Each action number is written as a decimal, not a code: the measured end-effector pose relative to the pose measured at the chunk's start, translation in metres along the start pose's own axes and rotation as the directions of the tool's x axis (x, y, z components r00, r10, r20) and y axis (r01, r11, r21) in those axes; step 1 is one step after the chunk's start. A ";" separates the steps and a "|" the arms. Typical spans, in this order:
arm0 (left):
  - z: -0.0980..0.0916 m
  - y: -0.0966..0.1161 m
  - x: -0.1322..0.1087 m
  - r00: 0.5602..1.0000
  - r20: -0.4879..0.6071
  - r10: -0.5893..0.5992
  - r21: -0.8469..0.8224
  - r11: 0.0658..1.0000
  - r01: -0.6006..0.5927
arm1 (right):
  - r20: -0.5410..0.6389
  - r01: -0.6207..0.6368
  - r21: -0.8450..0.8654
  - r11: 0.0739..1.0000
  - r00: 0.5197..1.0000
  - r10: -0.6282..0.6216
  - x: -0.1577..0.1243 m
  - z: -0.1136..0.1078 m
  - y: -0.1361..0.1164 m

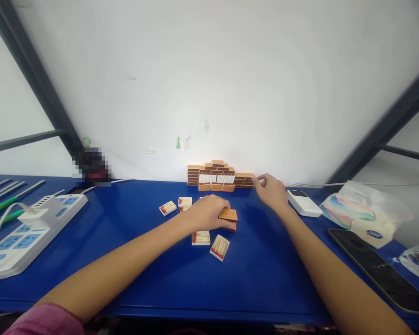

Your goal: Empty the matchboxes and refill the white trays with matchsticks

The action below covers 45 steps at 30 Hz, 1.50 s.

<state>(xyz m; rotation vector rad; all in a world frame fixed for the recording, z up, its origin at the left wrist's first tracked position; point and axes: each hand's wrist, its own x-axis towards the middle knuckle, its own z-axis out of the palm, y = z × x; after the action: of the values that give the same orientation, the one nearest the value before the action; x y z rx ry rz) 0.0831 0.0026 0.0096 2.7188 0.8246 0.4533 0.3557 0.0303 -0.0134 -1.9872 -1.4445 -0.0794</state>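
Note:
A stack of orange-brown matchboxes [216, 176] stands against the white wall at the back of the blue table [258, 274]. My right hand [271, 190] reaches to the right end of the stack, its fingers pinching a box there. My left hand [206, 212] rests mid-table, closed on a closed matchbox [229, 215]. Several open trays of red-tipped matches lie around it: one at the left [168, 207], one behind the hand [185, 202], one under the wrist [201, 237], and one tilted in front [219, 247].
A white and blue power strip [28, 232] with a plugged cable lies at the left, green-handled tools [0, 209] beyond it. At the right are a small white device [303, 203], a tissue pack [356, 215] and a dark phone [380, 270].

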 end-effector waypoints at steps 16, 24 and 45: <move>-0.013 -0.042 -0.070 0.906 -0.390 -0.163 -0.166 0.980 0.105 | 0.495 -0.300 0.831 0.468 0.783 -0.378 -0.117 0.019 -0.124; -0.022 -0.046 -0.073 0.881 -0.436 -0.183 -0.015 0.980 0.197 | 0.360 -0.244 0.858 0.451 0.913 -0.192 -0.099 0.018 -0.112; -0.018 -0.042 -0.073 0.897 -0.375 -0.235 0.015 0.966 0.259 | 0.217 -0.222 0.827 0.517 0.974 0.072 -0.032 0.016 -0.057</move>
<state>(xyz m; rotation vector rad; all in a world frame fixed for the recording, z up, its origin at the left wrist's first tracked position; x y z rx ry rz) -0.0018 -0.0032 -0.0039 2.5675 1.2839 0.9143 0.2891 0.0219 -0.0115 -1.2600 -1.0505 0.7572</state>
